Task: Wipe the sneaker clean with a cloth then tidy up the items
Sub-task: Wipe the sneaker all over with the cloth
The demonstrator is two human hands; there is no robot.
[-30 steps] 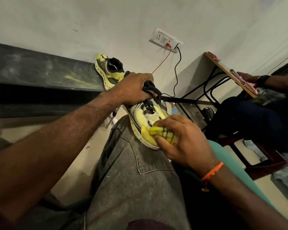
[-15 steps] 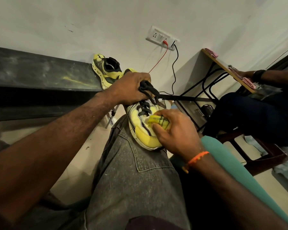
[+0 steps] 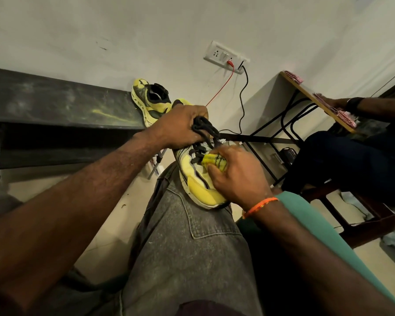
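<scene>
Sneaker (image 3: 197, 181), yellow and white with a thick chunky sole, rests toe toward the camera on a knee in faded grey denim jeans (image 3: 192, 254). The left hand (image 3: 180, 126) curls around its heel end and bunches the black flat laces (image 3: 204, 128). The right hand (image 3: 240, 176) pinches a crumpled yellow cloth (image 3: 214, 161) with dark lines, pressed against the upper beside the lace row. An orange thread band (image 3: 259, 206) circles that wrist. A second matching shoe (image 3: 151, 101) leans on a scuffed dark metal bench (image 3: 55, 103) by the wall.
</scene>
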